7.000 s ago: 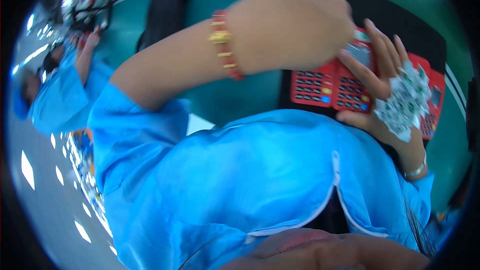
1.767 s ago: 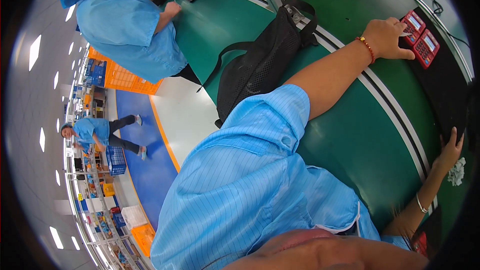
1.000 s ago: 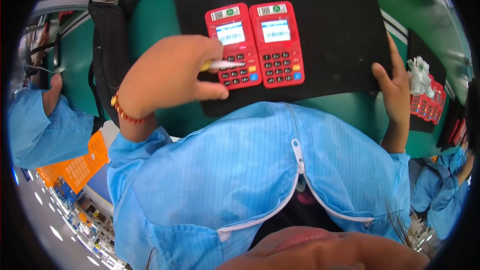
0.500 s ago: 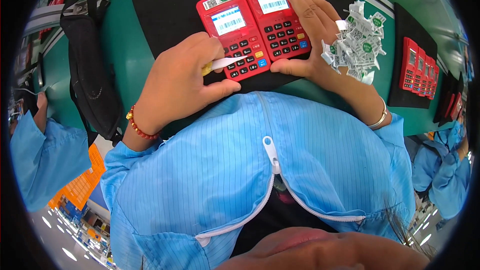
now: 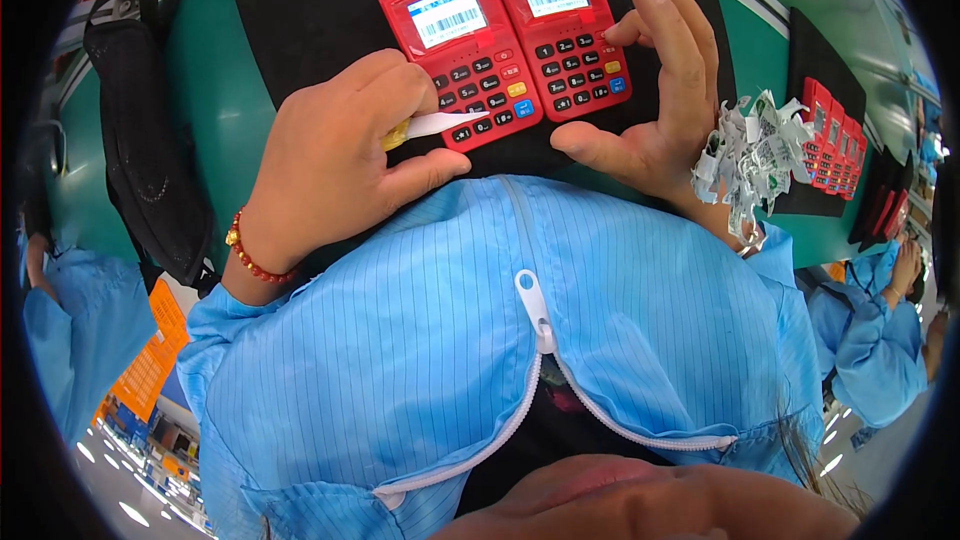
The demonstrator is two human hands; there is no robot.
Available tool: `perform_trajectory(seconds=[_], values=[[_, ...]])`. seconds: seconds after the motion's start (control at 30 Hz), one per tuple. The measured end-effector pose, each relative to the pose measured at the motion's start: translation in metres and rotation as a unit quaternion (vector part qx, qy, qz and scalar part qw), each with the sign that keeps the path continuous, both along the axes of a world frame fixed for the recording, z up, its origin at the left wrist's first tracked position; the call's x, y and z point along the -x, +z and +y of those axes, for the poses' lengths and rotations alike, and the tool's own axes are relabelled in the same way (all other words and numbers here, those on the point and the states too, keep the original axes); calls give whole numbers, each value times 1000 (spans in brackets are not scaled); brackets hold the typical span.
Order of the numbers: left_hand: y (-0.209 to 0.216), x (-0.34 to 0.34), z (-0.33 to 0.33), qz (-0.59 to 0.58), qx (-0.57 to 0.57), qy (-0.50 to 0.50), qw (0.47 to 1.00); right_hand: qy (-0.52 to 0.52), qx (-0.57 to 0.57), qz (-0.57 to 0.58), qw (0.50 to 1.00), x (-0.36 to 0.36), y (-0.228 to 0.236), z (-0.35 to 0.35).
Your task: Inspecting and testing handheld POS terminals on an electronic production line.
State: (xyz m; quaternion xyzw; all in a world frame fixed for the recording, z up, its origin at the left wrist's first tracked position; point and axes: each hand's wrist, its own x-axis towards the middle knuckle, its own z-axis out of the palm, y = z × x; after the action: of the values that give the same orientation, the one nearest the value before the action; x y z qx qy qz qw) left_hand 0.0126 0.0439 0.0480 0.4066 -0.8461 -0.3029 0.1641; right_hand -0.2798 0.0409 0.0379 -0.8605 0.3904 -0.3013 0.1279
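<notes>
Two red card payment terminals lie side by side with lit screens: the left terminal (image 5: 462, 45) and the right terminal (image 5: 560, 30). My left hand (image 5: 345, 145) is closed around a slim white pointed tool (image 5: 440, 123) with a yellow part, and its tip lies over the left terminal's lower keys. That hand covers the left edge of the keypad. My right hand (image 5: 670, 90) is spread beside the right terminal, thumb apart, one bent fingertip at the terminal's right edge. A clump of crumpled, printed peel-off labels (image 5: 755, 155) hangs by my right wrist, partly hiding it.
Beneath the terminals is a black mat (image 5: 300, 20) on a green table (image 5: 225, 90). A black bag (image 5: 150, 140) lies at the left. Several more red terminals (image 5: 830, 145) stand in a row at the right. Co-workers' blue sleeves (image 5: 870, 340) show at both sides.
My right hand has come away from the right terminal's side and opened outward. The label clump has shifted right with it. My left hand keeps its hold on the white tool.
</notes>
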Motion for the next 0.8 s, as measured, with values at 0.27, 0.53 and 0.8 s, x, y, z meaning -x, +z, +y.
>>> perform_trajectory(seconds=[0.27,0.53,0.8], values=[[-5,10,7,5,25,18,1000,56,53,172,982,1,-11,-2],[-4,-2,7,8,37,12,999,-3,58,196,979,-26,-11,2],[24,-21,-15,18,56,98,993,13,36,211,977,-12,0,3]])
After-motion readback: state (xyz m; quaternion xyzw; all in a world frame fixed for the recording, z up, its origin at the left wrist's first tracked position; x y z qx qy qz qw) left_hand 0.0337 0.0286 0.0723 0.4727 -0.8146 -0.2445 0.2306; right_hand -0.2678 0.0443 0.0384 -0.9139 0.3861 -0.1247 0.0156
